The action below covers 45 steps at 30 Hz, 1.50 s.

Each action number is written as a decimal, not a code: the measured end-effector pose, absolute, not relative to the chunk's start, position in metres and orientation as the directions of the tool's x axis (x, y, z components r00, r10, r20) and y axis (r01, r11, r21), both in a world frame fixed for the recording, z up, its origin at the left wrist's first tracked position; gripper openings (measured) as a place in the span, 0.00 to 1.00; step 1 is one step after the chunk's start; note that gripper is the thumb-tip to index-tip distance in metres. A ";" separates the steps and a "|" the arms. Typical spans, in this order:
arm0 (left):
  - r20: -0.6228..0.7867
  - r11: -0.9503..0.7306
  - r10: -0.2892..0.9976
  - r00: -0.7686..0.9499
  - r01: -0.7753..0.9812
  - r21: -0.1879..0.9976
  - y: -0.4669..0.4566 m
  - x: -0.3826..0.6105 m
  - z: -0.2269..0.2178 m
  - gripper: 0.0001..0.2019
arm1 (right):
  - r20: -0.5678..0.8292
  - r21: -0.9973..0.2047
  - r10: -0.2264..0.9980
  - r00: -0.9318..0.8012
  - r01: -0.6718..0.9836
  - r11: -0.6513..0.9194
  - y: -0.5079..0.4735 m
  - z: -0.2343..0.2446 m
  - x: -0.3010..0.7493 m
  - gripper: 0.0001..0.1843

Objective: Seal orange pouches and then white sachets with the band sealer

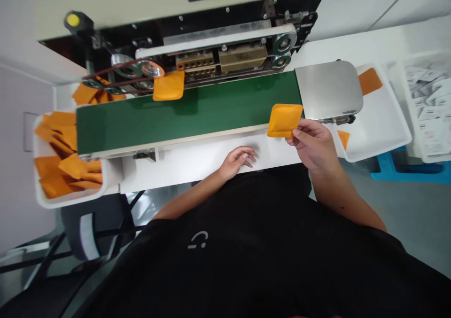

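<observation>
Between the thumb and fingers of my right hand (315, 144) is a small orange packet (284, 120), gripped by its lower right corner. It is held up over the front edge of the green conveyor belt (225, 104), near the belt's right end. My left hand (239, 162) rests on the white table (183, 160) in front of the belt, fingers loosely apart and holding nothing. Another orange packet (169, 87) hangs at the left rollers of the band sealing machine (225, 41), its lower part over the belt.
A white bin (111, 177) heaped with orange packets stands at the belt's left end. On the right are a metal plate (327, 90), a white tray (384, 120) with a few orange packets, and a bin of printed white packets (435, 104). A black chair (102, 224) stands lower left.
</observation>
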<state>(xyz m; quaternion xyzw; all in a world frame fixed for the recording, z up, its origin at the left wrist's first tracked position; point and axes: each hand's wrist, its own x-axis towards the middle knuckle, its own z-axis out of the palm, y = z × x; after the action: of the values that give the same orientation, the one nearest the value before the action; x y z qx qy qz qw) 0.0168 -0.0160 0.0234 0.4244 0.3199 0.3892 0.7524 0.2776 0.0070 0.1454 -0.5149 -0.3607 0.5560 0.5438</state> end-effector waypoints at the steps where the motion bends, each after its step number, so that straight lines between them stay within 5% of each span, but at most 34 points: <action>1: -0.149 0.336 0.858 0.492 -0.317 0.887 -0.016 0.017 0.023 0.20 | -0.180 -0.958 0.975 0.131 -0.248 -0.144 0.009 0.147 0.279 0.17; 6: -0.131 0.324 0.853 0.505 -0.316 0.892 -0.016 0.015 0.021 0.20 | -0.217 -0.964 0.967 0.136 -0.187 -0.190 0.007 0.143 0.275 0.18; 12: -0.119 0.302 0.824 0.555 -0.252 0.919 -0.017 0.016 0.019 0.22 | -0.350 -0.914 0.930 -0.109 0.257 -0.314 -0.016 0.116 0.246 0.14; 16: -0.162 0.303 0.845 0.510 -0.208 0.930 -0.019 0.018 0.014 0.20 | -0.345 -0.819 0.913 -0.219 0.545 -0.179 -0.024 0.112 0.237 0.11; 21: -0.128 0.246 0.791 0.599 -0.120 0.962 -0.017 0.015 0.013 0.25 | -0.070 -0.808 0.936 -0.344 0.570 0.149 -0.020 0.125 0.250 0.25; 26: -0.055 0.090 0.696 0.716 -0.011 0.996 -0.014 0.013 0.022 0.25 | -0.015 -0.716 0.846 -0.534 0.596 0.363 -0.012 0.134 0.258 0.15; 34: -0.101 0.067 0.672 0.734 0.076 0.995 -0.011 0.011 0.033 0.23 | -0.237 -0.736 0.610 -0.756 0.549 0.395 0.010 0.162 0.271 0.12; 39: -0.114 0.192 0.701 0.704 -0.032 0.981 -0.013 0.012 0.035 0.22 | -0.158 -0.827 0.790 -0.593 0.516 0.222 0.017 0.186 0.297 0.12; 42: -0.114 0.207 0.718 0.686 -0.055 0.977 -0.013 0.012 0.036 0.22 | -0.047 -0.924 0.962 -0.269 0.378 0.061 0.024 0.192 0.311 0.12; 45: -0.120 0.199 0.719 0.684 -0.037 0.979 -0.013 0.013 0.037 0.22 | 0.008 -0.991 0.996 0.091 0.133 -0.004 0.040 0.193 0.316 0.12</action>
<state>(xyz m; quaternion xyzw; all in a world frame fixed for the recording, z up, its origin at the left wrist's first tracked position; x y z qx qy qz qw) 0.0125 -0.0129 0.0374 0.5751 0.2967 0.2643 0.7151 0.3156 0.0402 0.1932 -0.5540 -0.5093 0.4417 0.4885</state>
